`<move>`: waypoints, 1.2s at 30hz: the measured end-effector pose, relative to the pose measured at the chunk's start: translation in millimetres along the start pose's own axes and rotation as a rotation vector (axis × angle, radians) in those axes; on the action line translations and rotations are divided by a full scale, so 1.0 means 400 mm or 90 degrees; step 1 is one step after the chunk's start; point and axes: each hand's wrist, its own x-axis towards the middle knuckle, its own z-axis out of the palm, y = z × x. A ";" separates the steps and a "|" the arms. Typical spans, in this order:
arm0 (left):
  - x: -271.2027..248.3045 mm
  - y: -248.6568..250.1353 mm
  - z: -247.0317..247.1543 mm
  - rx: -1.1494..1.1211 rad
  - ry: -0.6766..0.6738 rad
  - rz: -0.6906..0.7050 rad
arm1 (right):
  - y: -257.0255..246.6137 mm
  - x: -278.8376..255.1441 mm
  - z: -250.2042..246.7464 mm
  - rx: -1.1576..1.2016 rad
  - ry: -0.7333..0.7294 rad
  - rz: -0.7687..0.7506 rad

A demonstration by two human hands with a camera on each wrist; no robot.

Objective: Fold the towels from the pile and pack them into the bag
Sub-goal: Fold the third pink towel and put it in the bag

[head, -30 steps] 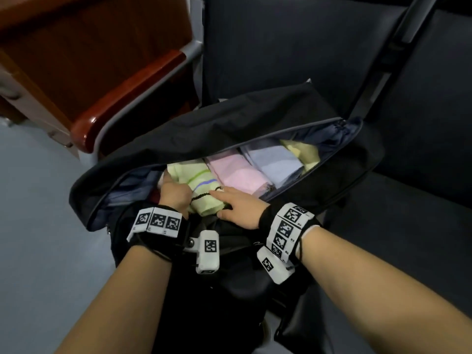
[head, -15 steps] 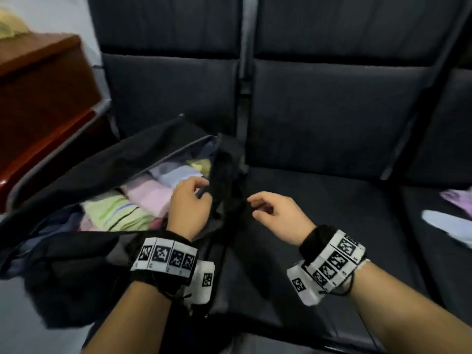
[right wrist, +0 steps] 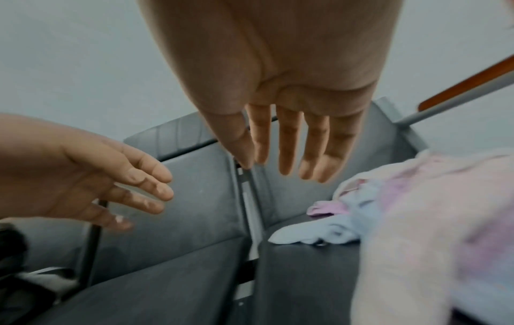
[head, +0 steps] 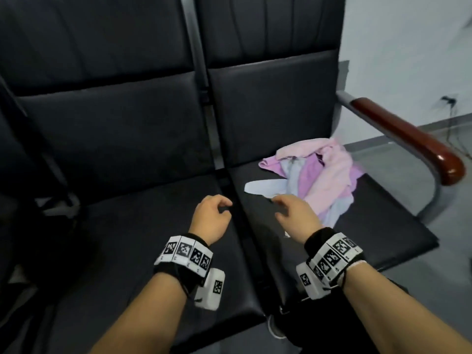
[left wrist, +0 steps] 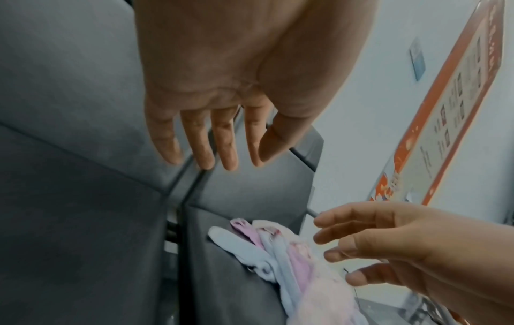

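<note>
Towel pile (head: 316, 175) on right seat (head: 383, 231), armrest (head: 408, 139) to its right.

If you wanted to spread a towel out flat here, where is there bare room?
The left seat cushion is bare under the left hand, bordered by the seat gap and backrest. On the right seat, only the front strip is free; the towel pile crowds the back, close beyond the right hand.

Both forearms are bare, without sleeves. Each wrist carries a black band (head: 190, 270) faced with a row of white square tags printed with black block patterns. A white box (head: 210, 290) bearing one such tag hangs from the left band.
</note>
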 end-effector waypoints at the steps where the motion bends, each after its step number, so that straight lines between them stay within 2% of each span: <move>1: 0.017 0.024 0.047 0.001 -0.016 0.008 | 0.051 0.004 -0.017 -0.008 0.011 0.019; 5: 0.071 0.096 0.202 -0.001 -0.094 0.025 | 0.212 0.028 -0.061 -0.010 0.012 0.094; 9: 0.089 0.123 0.301 -0.007 -0.150 0.008 | 0.289 0.066 -0.043 -0.072 -0.156 0.083; 11: 0.090 0.123 0.331 -0.008 -0.167 -0.007 | 0.311 0.079 -0.015 -0.092 -0.195 0.074; 13: 0.089 0.116 0.346 -0.004 -0.178 -0.012 | 0.325 0.089 0.002 -0.088 -0.167 0.065; 16: 0.085 0.104 0.351 0.000 -0.191 -0.016 | 0.321 0.107 -0.008 -0.072 -0.069 0.071; 18: 0.078 0.103 0.346 -0.013 -0.191 -0.017 | 0.301 0.108 -0.029 -0.010 -0.012 0.065; 21: 0.063 0.120 0.325 -0.081 -0.183 -0.006 | 0.240 0.083 -0.065 0.112 0.062 0.000; 24: 0.030 0.148 0.285 -0.185 -0.176 0.042 | 0.164 0.047 -0.095 0.249 0.120 -0.046; 27: -0.018 0.166 0.231 -0.239 -0.125 0.101 | 0.076 0.011 -0.104 0.341 0.093 -0.079; 32: -0.104 0.146 0.092 -0.271 0.032 0.143 | -0.070 -0.050 -0.081 0.346 0.044 -0.151; 36: -0.187 0.095 -0.043 -0.275 0.116 0.155 | -0.194 -0.098 -0.045 0.342 -0.031 -0.217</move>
